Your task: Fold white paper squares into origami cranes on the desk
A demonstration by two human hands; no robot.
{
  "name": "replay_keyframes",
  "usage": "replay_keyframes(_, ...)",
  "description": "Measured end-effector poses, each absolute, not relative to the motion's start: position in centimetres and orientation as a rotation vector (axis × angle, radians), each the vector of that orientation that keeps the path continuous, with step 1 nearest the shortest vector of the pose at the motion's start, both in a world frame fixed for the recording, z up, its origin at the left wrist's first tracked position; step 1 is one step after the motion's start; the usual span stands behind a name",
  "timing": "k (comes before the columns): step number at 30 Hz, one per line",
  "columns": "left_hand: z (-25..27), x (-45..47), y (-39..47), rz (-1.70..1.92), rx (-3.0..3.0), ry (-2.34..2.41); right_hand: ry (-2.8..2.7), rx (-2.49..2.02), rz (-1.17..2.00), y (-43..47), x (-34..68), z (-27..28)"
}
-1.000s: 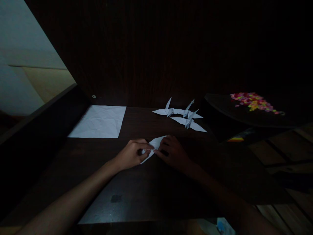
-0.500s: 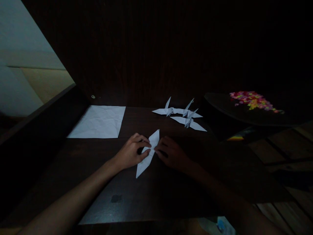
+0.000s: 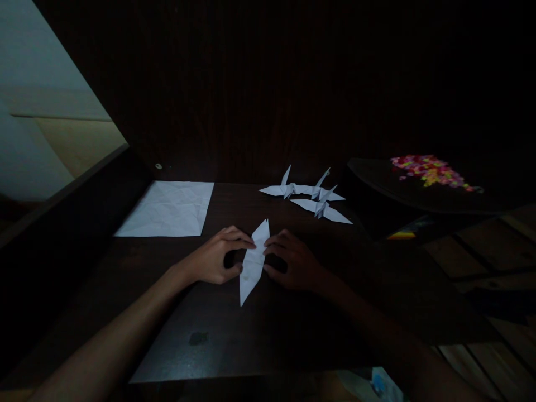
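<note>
A folded white paper (image 3: 253, 262), a long pointed diamond, lies on the dark table in front of me, slightly slanted. At its left edge my left hand (image 3: 220, 254) holds it, index fingertip higher up and thumb lower down. On the opposite edge my right hand (image 3: 293, 259) holds it with curled fingers and thumb; this hand is in deep shadow. Beyond them, three folded paper cranes with raised points stand close together: a left crane (image 3: 288, 191), a rear right crane (image 3: 320, 191) and a nearer crane (image 3: 321, 210).
A creased white sheet (image 3: 167, 208) lies flat at the back left. To the right, a dark curved-edged object (image 3: 372, 181) bears a colourful flower pattern. A dark upright panel (image 3: 234, 111) closes off the back, and a raised side board (image 3: 71, 190) borders the left.
The folded paper has turned a little toward upright. My left thumb has drawn back from its face to the left edge, and my fingers have spread farther along both edges.
</note>
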State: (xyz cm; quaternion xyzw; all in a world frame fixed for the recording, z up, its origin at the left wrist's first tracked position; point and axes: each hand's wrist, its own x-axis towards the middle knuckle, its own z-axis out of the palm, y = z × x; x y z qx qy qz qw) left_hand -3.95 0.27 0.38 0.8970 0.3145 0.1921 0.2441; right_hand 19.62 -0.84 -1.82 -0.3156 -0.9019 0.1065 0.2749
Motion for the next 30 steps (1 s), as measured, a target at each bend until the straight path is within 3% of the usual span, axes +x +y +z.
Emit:
replay_keyframes(17,0.5,-4.2,0.4,0.559,2.425,0.842,-2.413,-0.902,0.31,-0.6,19.8,-1.6)
replay_keyframes(30,-0.8,-3.1,0.2,0.774,2.216,1.136,-2.346,-0.992,0.313,-0.3,19.5,-2.4)
